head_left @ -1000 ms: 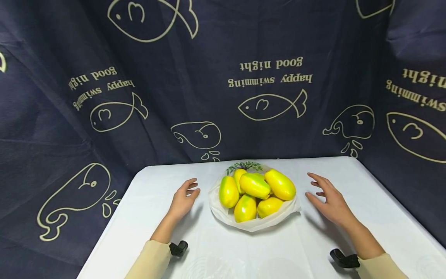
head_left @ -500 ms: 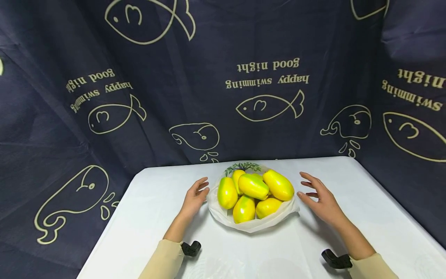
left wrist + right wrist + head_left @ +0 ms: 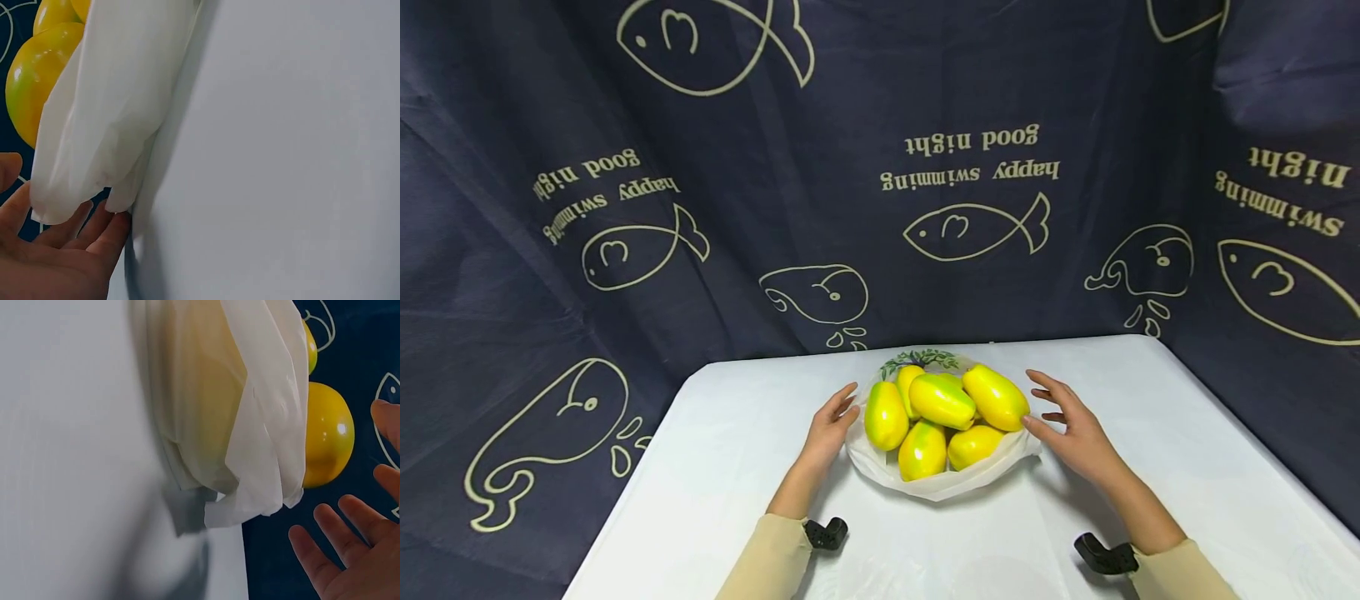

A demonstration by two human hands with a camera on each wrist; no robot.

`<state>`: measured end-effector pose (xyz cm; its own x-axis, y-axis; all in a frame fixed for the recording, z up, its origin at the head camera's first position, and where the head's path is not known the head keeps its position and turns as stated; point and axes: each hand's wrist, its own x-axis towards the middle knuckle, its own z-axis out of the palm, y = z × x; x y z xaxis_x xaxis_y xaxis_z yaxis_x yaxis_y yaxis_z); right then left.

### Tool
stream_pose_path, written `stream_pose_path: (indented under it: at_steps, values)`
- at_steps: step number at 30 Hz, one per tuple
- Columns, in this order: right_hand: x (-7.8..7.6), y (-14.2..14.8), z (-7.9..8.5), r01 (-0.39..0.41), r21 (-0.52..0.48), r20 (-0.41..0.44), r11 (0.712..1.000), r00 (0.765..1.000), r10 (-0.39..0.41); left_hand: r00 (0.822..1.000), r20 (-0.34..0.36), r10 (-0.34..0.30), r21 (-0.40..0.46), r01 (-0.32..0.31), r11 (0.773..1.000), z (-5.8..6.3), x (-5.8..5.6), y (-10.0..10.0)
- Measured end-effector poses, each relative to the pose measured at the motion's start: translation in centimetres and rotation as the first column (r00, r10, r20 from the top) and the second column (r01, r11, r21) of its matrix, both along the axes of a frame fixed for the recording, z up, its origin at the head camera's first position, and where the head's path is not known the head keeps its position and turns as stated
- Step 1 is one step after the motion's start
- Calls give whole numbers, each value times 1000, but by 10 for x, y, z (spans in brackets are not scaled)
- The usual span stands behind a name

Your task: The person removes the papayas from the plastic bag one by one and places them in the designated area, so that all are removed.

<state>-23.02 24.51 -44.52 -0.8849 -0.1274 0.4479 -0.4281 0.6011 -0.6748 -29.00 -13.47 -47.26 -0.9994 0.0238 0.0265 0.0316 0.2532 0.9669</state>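
A white plastic bag (image 3: 887,473), with a green tree print (image 3: 925,358) at its back, stands wide-mouthed on the table. Piled inside are several glossy yellow fruits (image 3: 943,402) with green patches, shaped like papayas. On the bag's left side is my left hand (image 3: 827,429), fingers loosely bent; the left wrist view has its fingertips (image 3: 115,228) right at the bag's lower edge. My right hand (image 3: 1075,429) is at the right side, fingers spread and thumb tip by the rim. In the right wrist view, that hand (image 3: 362,562) appears apart from the bag.
White cloth covers the table (image 3: 745,450). Behind it and along its sides hangs a dark blue curtain (image 3: 835,208) printed with fish, whales and lettering. Black wrist mounts (image 3: 826,533) sit at both cuffs.
Both hands have moved inward, the left to the right and the right to the left, closing on the bag's sides. The bag and fruits stay in place; the head view shifts slightly.
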Motion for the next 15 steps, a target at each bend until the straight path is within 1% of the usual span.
stream_pose_path:
  at_steps: [4,8,15]
  values:
    - [-2,-4,-2,-10,-7,3,1000,1000,10,999,33,0,20,0,1000,-4,-3,0]
    - [-4,-7,-4,-14,-11,20,1000,1000,14,999,46,6,30,-7,1000,-4,-3,0]
    - [-6,-12,-9,-6,-6,51,1000,999,6,999,37,-10,52,8,999,-5,-2,2]
